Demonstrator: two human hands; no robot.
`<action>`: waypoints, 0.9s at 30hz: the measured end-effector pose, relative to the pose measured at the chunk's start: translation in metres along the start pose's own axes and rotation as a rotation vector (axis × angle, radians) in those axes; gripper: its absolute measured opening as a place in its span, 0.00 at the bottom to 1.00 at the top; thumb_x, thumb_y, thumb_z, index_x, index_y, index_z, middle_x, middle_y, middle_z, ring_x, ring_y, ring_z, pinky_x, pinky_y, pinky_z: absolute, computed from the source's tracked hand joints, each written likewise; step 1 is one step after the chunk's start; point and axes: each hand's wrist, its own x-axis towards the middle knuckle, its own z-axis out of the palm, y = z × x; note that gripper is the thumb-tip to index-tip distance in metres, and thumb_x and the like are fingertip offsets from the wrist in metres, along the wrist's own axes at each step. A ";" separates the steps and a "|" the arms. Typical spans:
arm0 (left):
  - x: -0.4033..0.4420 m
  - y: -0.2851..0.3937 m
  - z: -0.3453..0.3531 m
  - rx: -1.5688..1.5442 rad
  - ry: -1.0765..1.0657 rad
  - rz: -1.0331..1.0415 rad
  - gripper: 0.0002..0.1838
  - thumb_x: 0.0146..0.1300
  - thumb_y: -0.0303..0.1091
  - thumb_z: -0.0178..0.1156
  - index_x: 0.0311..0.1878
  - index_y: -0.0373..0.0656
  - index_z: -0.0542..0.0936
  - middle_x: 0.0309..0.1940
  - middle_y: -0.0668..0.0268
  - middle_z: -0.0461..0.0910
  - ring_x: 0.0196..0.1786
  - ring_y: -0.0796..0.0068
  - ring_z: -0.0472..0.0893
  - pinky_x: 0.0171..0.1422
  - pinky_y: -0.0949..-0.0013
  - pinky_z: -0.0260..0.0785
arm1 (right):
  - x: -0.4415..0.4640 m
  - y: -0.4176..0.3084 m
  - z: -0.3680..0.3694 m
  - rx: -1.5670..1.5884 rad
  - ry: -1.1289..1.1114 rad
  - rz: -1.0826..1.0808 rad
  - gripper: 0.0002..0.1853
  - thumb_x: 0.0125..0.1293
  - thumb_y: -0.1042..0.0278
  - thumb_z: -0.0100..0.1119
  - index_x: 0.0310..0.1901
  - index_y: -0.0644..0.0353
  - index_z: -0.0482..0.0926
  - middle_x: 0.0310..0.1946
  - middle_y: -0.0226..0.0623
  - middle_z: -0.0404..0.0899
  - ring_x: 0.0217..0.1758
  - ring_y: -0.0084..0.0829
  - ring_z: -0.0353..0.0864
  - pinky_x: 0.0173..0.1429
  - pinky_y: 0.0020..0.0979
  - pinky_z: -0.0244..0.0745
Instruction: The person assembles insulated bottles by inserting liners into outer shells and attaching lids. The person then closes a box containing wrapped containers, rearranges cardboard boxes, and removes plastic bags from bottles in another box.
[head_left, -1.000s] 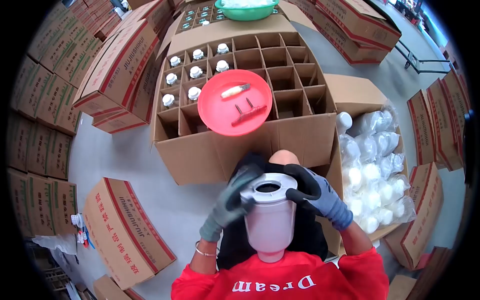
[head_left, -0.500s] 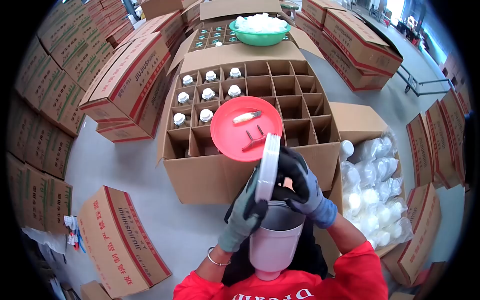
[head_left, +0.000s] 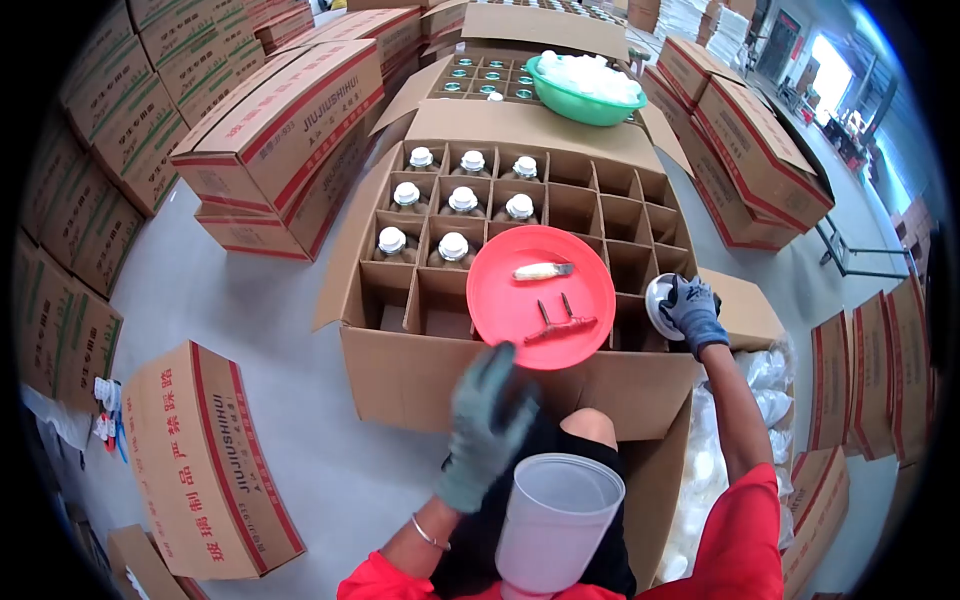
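My gloved right hand point(head_left: 692, 308) holds the round white lid point(head_left: 662, 307) at the front right corner of the divided carton point(head_left: 520, 385). My gloved left hand point(head_left: 487, 425) is raised with fingers apart, holding nothing, just below the red plate point(head_left: 490, 320). On that plate lie a white-handled knife point(head_left: 541, 271) and a red tool with two metal prongs point(head_left: 562, 328). The white container point(head_left: 556, 530) stands uncovered in my lap, its wide mouth facing up. White-capped bottles point(head_left: 462, 202) fill several cells at the carton's left and back.
Bagged white items point(head_left: 703, 465) fill a carton at the right. A green basin point(head_left: 585, 100) sits on another divided carton behind. Closed cartons point(head_left: 290, 130) are stacked at the left; one carton point(head_left: 205, 460) lies on the floor at the lower left.
The lid has come off the container and moved right and forward in my right hand. My left hand has let go of it. The camera view has also shifted.
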 end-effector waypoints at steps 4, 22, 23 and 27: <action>0.051 -0.072 0.030 0.117 0.002 -0.477 0.36 0.58 0.35 0.65 0.67 0.33 0.63 0.53 0.41 0.74 0.53 0.45 0.77 0.55 0.54 0.72 | 0.022 -0.056 -0.047 0.267 0.386 -0.249 0.23 0.59 0.49 0.62 0.48 0.59 0.77 0.46 0.49 0.76 0.50 0.51 0.77 0.53 0.47 0.73; 0.041 -0.067 0.116 -0.644 -0.184 -0.527 0.30 0.62 0.39 0.65 0.64 0.36 0.68 0.50 0.52 0.80 0.50 0.67 0.81 0.54 0.65 0.74 | 0.088 -0.247 -0.055 0.168 -0.019 -0.739 0.28 0.53 0.55 0.65 0.54 0.56 0.71 0.45 0.55 0.77 0.45 0.51 0.81 0.51 0.47 0.76; 0.029 -0.076 0.116 -0.731 -0.170 -0.564 0.32 0.62 0.40 0.65 0.64 0.34 0.67 0.50 0.51 0.79 0.50 0.65 0.81 0.54 0.64 0.73 | 0.082 -0.237 -0.068 0.230 -0.009 -0.731 0.28 0.52 0.55 0.66 0.54 0.56 0.71 0.45 0.54 0.77 0.45 0.51 0.81 0.51 0.47 0.76; 0.023 -0.096 0.087 -0.455 0.147 -0.305 0.27 0.66 0.40 0.61 0.65 0.40 0.68 0.50 0.59 0.78 0.51 0.68 0.80 0.58 0.61 0.73 | 0.032 -0.192 -0.133 0.432 0.364 -0.717 0.26 0.51 0.55 0.67 0.48 0.59 0.71 0.44 0.50 0.73 0.46 0.50 0.79 0.48 0.46 0.76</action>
